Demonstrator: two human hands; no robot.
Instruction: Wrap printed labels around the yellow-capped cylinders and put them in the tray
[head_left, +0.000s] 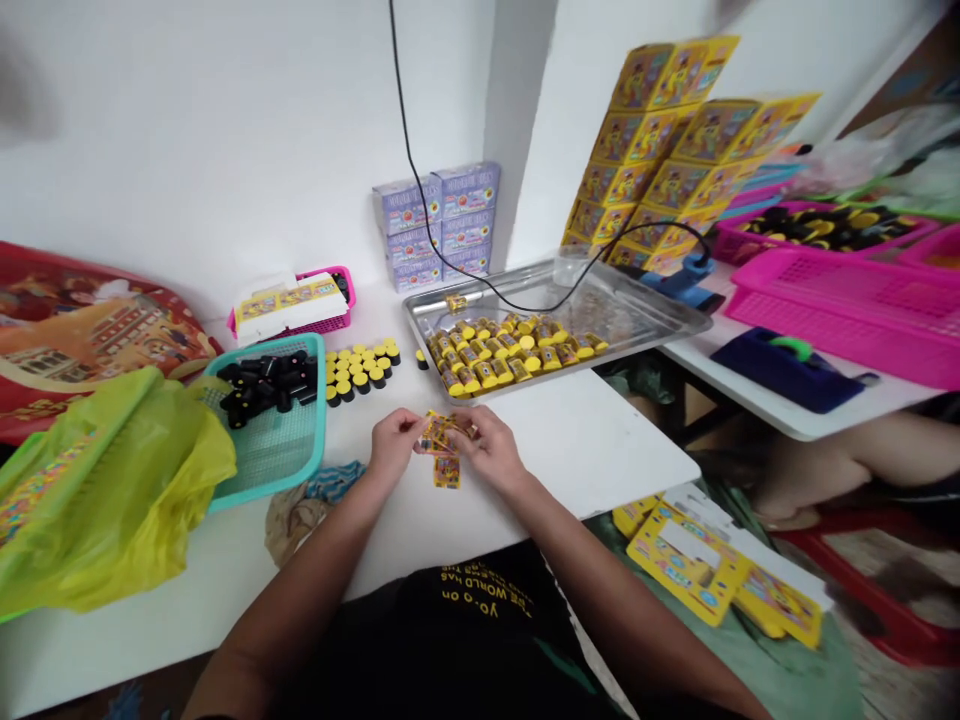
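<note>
Between my two hands is a small yellow printed sheet, seemingly of labels, one part of which hangs below my fingers. My left hand pinches its left edge. On the other side my right hand has its fingers closed on the right part. Just beyond, small black cylinders with yellow tops stand in rows on the white table. Several yellow-wrapped cylinders lie in the metal tray ahead of my right hand.
At left are a teal basket of black pieces and a yellow-green plastic bag. Purple boxes and yellow boxes are stacked behind. A black cable hangs over the tray. Another person's leg shows at right, near flattened yellow cartons.
</note>
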